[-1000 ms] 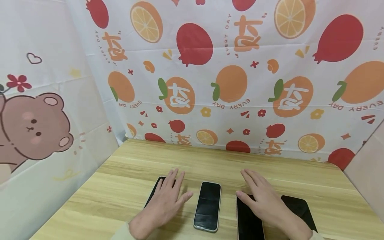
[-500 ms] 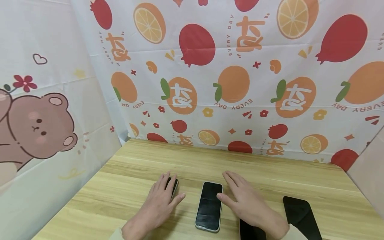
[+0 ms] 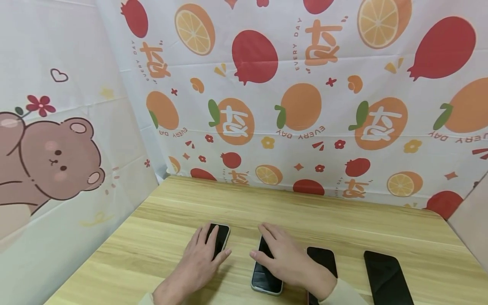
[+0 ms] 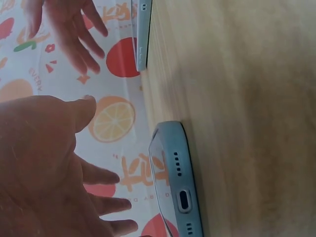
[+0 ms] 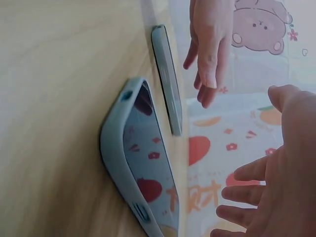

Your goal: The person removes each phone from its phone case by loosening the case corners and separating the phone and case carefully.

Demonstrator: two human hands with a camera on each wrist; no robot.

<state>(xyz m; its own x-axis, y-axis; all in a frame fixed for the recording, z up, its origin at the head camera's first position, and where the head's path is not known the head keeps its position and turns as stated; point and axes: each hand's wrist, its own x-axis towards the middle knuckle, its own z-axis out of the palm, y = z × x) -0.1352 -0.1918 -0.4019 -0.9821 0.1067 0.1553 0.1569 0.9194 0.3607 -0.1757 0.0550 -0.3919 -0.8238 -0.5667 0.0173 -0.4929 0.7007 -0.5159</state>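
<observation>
Several smartphones lie face up on the table. Over the leftmost phone [image 3: 222, 239] my left hand [image 3: 198, 256] hovers with its fingers extended. The left wrist view shows a gap between that hand [image 4: 44, 163] and the phone's pale blue-green case [image 4: 180, 163]. My right hand [image 3: 286, 258], fingers also straight, is held above the second phone [image 3: 266, 279] and partly hides it. In the right wrist view, this hand [image 5: 281, 187] stays apart from the cased phone [image 5: 116, 143]. Under the right wrist, a third phone [image 3: 323, 256] is partly covered. Neither hand holds anything.
A fourth black phone [image 3: 388, 275] lies farther right, cut off by the frame's bottom. The wood-grain table [image 3: 152, 241] ends at a fruit-printed cloth [image 3: 267, 101] behind and a bear-printed cloth [image 3: 114, 144] on the left.
My right hand has moved left, from above the third phone to above the second. My left hand has shifted slightly left, exposing more of the leftmost phone. The phones look unmoved on the table.
</observation>
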